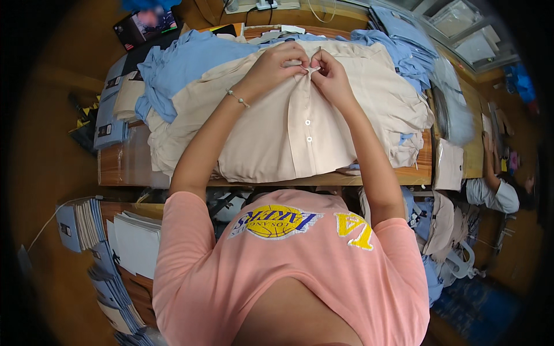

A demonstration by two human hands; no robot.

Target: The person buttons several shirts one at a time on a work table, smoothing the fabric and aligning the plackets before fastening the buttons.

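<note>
A beige button-up shirt (254,150) lies spread over the table, its front placket running toward me with white buttons (309,139) along it. Far up the placket, my left hand (284,62) pinches the fabric between thumb and fingers. Close beside it, my right hand (330,74) is also closed on the shirt, the two sets of fingertips almost meeting. The cloth is drawn up into a small peak there. What exactly lies between the fingertips is too small to make out. Beneath and behind the shirt are more beige and blue garments (199,60).
Folded blue shirts (404,34) are stacked at the far right, with clear plastic bags (453,104) beside them. Packed shirts (109,130) line the left edge. A lit screen (147,26) stands at the far left. Another person (490,193) sits at the right.
</note>
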